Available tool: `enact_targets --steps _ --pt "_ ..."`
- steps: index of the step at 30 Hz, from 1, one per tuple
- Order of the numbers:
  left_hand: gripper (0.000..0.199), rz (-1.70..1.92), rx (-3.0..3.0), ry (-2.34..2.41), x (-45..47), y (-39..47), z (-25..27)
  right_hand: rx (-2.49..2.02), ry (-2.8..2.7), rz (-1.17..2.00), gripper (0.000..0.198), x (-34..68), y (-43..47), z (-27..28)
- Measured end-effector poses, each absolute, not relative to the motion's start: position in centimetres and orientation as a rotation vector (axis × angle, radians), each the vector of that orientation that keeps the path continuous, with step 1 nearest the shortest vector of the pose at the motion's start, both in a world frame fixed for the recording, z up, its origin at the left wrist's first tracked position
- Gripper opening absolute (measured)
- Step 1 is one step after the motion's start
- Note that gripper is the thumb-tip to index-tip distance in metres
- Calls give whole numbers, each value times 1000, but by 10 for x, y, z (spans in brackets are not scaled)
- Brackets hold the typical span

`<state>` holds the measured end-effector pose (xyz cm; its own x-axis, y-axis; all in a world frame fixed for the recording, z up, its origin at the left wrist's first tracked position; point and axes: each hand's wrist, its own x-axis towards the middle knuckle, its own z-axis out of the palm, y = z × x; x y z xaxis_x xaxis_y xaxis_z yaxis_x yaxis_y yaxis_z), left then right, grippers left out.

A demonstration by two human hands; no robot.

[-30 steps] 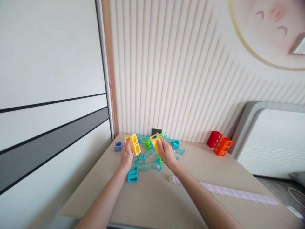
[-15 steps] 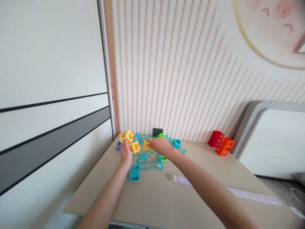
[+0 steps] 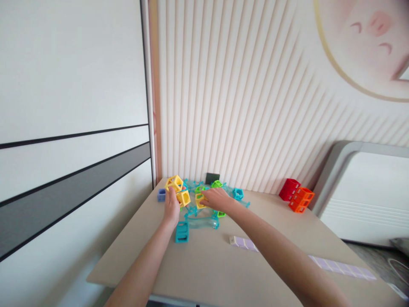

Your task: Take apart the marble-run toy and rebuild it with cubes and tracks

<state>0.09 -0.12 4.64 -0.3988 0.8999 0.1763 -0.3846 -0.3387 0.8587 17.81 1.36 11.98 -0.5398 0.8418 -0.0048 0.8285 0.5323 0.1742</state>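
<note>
In the head view, the left hand [image 3: 173,209] is closing around a cluster of yellow blocks [image 3: 183,198] above the counter's [image 3: 204,260] far left part. The right hand [image 3: 217,198] is pinching a single yellow block [image 3: 200,201] just beside it, near the clear blue tubes [image 3: 201,222]. Good handling is probably depending on bracing the cluster firmly, squaring faces and pressing straight, fingertips clear of edges.

Ribbed pale wall [image 3: 230,94], round pink picture [image 3: 377,55], white-and-grey panel [image 3: 70,72]
</note>
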Motion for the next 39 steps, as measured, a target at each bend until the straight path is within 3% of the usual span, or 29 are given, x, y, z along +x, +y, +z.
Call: enact_targets --steps 15,19,23,29,36,39 --pt "62 1856 828 925 2 -3 50 1372 2677 281 54 180 14 125" --pt "60 1864 835 916 3 -4 51 1416 2784 133 54 183 15 123" --pt "62 1856 844 910 3 -5 52 1635 2834 -7 35 195 28 131" --pt "60 1818 873 896 2 -4 49 2355 2632 -106 64 248 79 139" --pt "61 1707 988 878 4 -9 51 2863 2376 -306 38 294 111 91" --pt "63 1618 1000 906 5 -10 51 2930 2363 -305 46 295 119 70"
